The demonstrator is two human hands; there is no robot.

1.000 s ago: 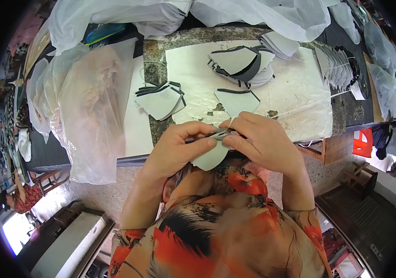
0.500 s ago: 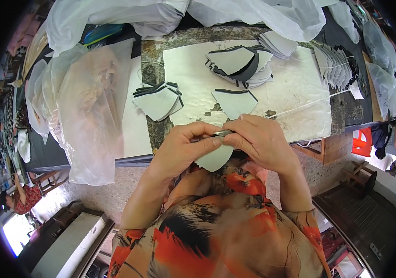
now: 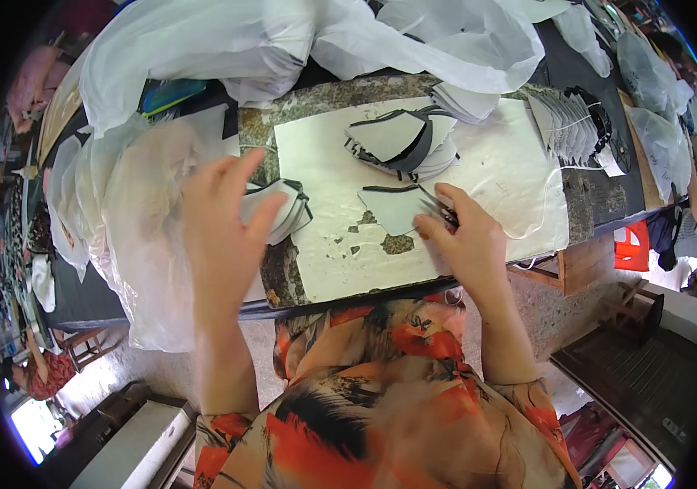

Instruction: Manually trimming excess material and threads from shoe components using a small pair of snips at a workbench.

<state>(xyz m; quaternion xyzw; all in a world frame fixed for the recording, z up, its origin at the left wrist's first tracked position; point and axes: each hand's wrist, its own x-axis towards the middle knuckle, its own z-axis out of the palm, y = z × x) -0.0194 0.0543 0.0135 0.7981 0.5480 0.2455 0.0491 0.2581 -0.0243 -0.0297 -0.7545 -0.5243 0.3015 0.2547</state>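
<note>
1. Hands first: the right hand (image 3: 464,244) rests on the white sheet (image 3: 495,175), fingers curled together around small scissors (image 3: 440,210), whose blades stick out toward the upper left.
2. Cut piece (image 3: 393,208), pale grey with a dark top edge, lies flat on the sheet just left of the right fingertips, touching or nearly touching the scissor tips. Its long axis runs roughly left to right, with the dark edge on the far side.
3. Left hand (image 3: 222,232) hovers raised and blurred, fingers spread apart and holding nothing. It sits over the small stack (image 3: 287,208) of similar pieces at the sheet's left edge, well apart from the cut piece. The right hand is clearly the nearer one to that piece.
4. Scraps (image 3: 389,240), small and brown-grey, lie on the sheet just near of the piece.
5. Farther off, a bigger pile (image 3: 401,143) of grey pieces lies beyond the cut piece.
6. Farthest, white plastic bags (image 3: 283,41) heap along the table's back.
</note>
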